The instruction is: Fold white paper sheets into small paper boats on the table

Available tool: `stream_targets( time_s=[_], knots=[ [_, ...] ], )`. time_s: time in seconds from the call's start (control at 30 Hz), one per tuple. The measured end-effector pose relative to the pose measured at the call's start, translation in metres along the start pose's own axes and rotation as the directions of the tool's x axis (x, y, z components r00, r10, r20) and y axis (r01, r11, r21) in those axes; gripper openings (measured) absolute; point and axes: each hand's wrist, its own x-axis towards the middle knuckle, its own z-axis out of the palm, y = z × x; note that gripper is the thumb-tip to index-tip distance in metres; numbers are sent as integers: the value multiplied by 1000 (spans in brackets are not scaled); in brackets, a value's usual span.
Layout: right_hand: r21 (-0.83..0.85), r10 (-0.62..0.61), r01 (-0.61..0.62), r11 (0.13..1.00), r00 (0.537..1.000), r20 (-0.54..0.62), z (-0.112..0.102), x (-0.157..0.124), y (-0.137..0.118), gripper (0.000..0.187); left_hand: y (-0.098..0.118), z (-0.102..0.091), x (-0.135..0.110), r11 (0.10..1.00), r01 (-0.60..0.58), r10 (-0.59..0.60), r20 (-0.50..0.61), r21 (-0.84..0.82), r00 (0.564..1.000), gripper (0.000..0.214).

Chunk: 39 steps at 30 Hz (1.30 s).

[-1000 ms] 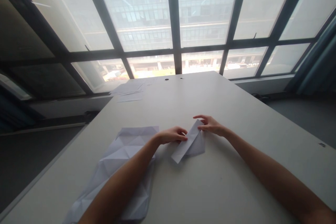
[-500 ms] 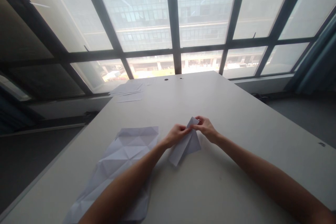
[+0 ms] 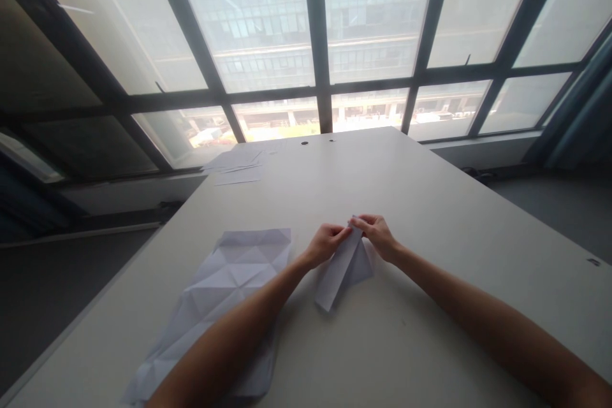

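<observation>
A small folded white paper [image 3: 340, 269] lies in the middle of the pale table [image 3: 430, 217], its long narrow flap running toward me. My left hand [image 3: 326, 244] pinches the paper's far tip from the left. My right hand [image 3: 376, 233] pinches the same tip from the right, fingers curled, so the two hands meet there. To the left lies a large creased white sheet [image 3: 224, 293], with my left forearm passing over its near right part.
Several loose paper sheets [image 3: 236, 164] lie at the table's far left corner. Two small dark holes [image 3: 305, 142] sit near the far edge. Tall windows with dark frames rise behind the table. Dark floor lies on both sides.
My hands have come together at the folded paper's far tip. A second ago the left hand pressed lower on the flap and the right hand's fingers were spread.
</observation>
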Motion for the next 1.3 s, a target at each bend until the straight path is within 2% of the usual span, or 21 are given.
stream_targets(
  time_s=[0.1,0.23,0.37,0.47,0.57,0.63,0.83,0.9,1.0,1.1,1.17,1.23,1.3],
  knots=[
    [32,1,2,999,994,-110,-2,4,4,34,0,2,0,998,10,-9,-13,59,1000,57],
    [44,-27,40,998,967,-252,-12,13,10,36,-2,4,-2,999,18,-19,17,28,1000,48],
    [56,-105,138,989,913,-394,-32,29,13,38,-5,3,-4,995,96,-95,102,-7,990,48],
    [105,-107,181,978,862,-495,-52,41,16,36,-6,2,-5,993,115,-108,162,-34,981,47],
    [130,-111,217,967,828,-550,-67,49,19,35,-7,2,-4,988,141,-125,205,-66,971,45],
    [132,-121,232,964,821,-558,-71,51,20,35,-8,2,-3,984,154,-133,221,-84,966,44],
    [94,-120,195,976,850,-514,-67,46,11,36,-2,-2,-6,978,166,-122,299,-127,947,42],
    [41,-130,166,985,885,-447,-61,39,3,36,4,-3,-7,968,189,-122,348,-165,930,47],
    [-71,-111,94,993,953,-283,-43,26,-11,39,13,-2,-9,949,188,-85,368,-254,926,55],
    [-170,-101,79,982,987,-124,-22,14,-22,38,17,-1,-10,963,125,-46,311,-240,949,44],
    [-172,-95,88,981,995,-34,-11,9,-25,37,16,-1,-9,976,90,-39,247,-197,968,42],
    [-66,-42,44,997,999,29,-8,8,-26,39,12,-2,-7,978,67,-32,177,-196,984,42],
    [115,46,-53,992,997,59,-12,10,-22,42,7,-4,-4,960,44,-26,71,-278,997,40]
  ],
)
